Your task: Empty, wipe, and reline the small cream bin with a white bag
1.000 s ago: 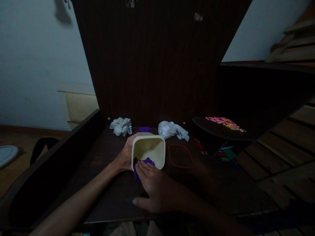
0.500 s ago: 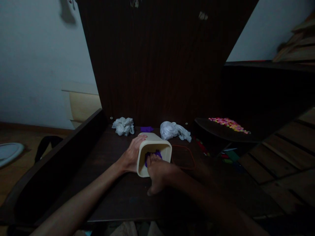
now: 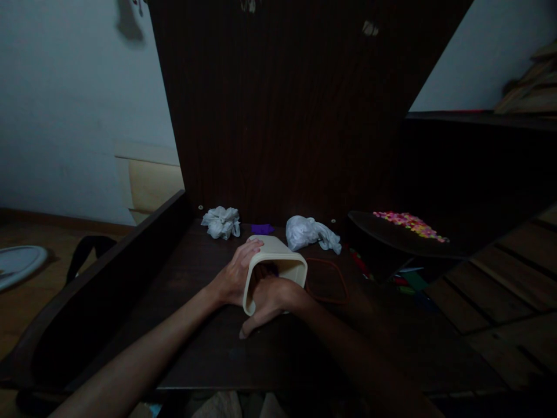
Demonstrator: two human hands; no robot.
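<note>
A cream plastic container (image 3: 299,267) lies on its side on the dark wooden surface, its rounded-square mouth facing me. My left hand (image 3: 237,273) is wrapped round its left side and top, gripping it. Into the mouth reaches my right hand (image 3: 272,293), its fingers stretched inside and mostly hidden, its thumb spread outside below the rim. Just a dark sliver of purple material (image 3: 273,268) shows past these fingers; I cannot make out its kind. Beside the container on the right lies a thin reddish-brown rounded-square ring (image 3: 347,290).
Behind the container are a crumpled white plastic bag (image 3: 221,222), a small purple piece (image 3: 262,229) and another white bag (image 3: 304,232). A dark shelf (image 3: 365,223) at right bears pink and yellow bits (image 3: 409,223). A raised board (image 3: 130,261) edges the left side.
My right hand has pushed deeper into the container, covering most of the purple material. My left hand keeps its hold. The whole view has shifted slightly.
</note>
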